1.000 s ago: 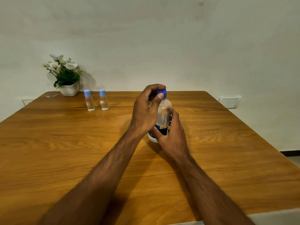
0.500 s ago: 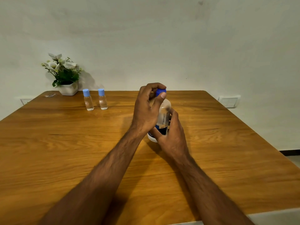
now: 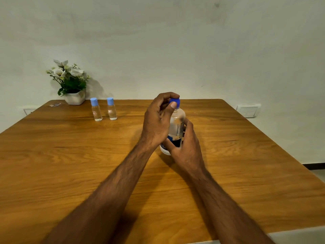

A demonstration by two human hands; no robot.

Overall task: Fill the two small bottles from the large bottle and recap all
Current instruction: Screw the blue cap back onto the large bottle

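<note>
Large bottle (image 3: 176,126) stands near the middle of the wooden table (image 3: 70,155), its long axis close to upright with the top leaning slightly away and to the right, its base on the wood. It is clear plastic, rounded at the shoulder, with a dark blue and white label low on its body and a ribbed blue cap (image 3: 175,101). The left hand (image 3: 158,120) curls over the top, thumb and fingers pinching the cap. The right hand (image 3: 186,147) wraps around the lower body over the label. Two small bottles (image 3: 96,110) (image 3: 111,109), clear with pale blue caps, stand upright side by side, well apart at the far left, near a white pot of flowers (image 3: 74,98). The tabletop shows smooth, glossy grain.
</note>
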